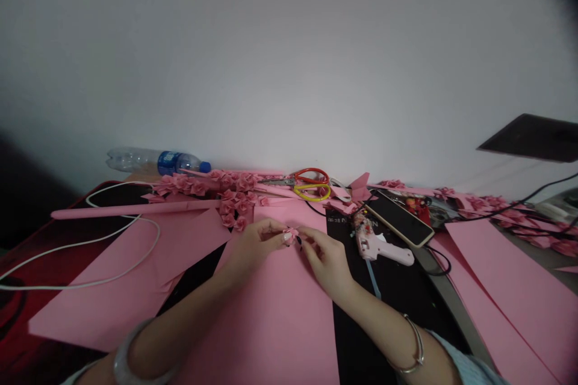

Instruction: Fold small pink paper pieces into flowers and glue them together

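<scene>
Bangles frame my wrists; my left hand [253, 245] and right hand [326, 255], fingertips closed, pinch 1 small paper flower [290, 234]. Squeezing harder could crush its petals.

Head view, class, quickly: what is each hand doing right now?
Left hand: fingers closed in a pinch on the small pink paper flower.
Right hand: fingertips also pinching the same flower, above the pink paper sheet.

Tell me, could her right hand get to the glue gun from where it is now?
Probably yes. The right hand is pinching a small pink paper flower together with the left hand, and the glue gun lies just beside it on the dark mat, with nothing between. She would have to let go of the flower first.
</scene>
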The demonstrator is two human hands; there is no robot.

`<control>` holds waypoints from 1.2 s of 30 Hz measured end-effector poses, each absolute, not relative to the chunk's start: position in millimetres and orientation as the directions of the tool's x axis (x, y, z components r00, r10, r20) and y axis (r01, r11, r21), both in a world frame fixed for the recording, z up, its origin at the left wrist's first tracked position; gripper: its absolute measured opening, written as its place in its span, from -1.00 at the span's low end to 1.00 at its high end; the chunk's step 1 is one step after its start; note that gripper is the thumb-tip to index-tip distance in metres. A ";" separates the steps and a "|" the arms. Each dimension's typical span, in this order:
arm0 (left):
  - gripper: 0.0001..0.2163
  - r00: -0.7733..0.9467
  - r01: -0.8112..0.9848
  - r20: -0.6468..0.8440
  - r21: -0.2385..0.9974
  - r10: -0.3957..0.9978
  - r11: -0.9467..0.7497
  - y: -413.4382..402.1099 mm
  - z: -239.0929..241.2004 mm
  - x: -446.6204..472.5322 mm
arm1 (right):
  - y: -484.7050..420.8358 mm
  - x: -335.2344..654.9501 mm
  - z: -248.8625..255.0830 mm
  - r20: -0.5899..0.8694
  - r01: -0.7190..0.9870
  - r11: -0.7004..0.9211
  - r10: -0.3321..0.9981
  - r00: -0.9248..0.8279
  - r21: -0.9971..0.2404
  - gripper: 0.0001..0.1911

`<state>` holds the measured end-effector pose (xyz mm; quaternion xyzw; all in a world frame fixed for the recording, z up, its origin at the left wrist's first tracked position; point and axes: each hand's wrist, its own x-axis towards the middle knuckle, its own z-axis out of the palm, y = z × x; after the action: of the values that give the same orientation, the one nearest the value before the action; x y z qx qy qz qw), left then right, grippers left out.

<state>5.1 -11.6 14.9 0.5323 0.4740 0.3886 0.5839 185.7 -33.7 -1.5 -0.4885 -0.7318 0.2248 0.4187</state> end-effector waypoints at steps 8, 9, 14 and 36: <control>-0.85 0.239 0.133 -0.125 0.987 0.963 0.095 -14.5 18.8 7.6 | -31.8 185.7 -3.6 0.327 0.453 0.351 0.936 -0.132 -0.820 -0.74; -0.85 0.240 0.135 -0.122 0.987 0.963 0.091 -14.7 19.3 7.8 | -32.0 185.8 -3.3 0.323 0.449 0.344 0.938 -0.124 -0.825 -0.74; -0.85 0.208 0.138 -0.144 0.984 0.967 0.117 -17.0 23.9 8.2 | -33.7 186.1 -1.6 0.324 0.494 0.317 0.943 -0.073 -0.810 -0.73; -0.87 0.163 0.098 -0.121 0.990 0.979 0.106 -18.5 14.8 9.6 | -35.2 184.9 -2.8 0.399 0.540 0.463 0.885 -0.239 -0.703 -0.62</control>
<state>9.6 -18.5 14.8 0.5329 0.5055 0.4039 0.5453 184.9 -35.2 -2.8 -0.4708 -0.7567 0.2167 0.3985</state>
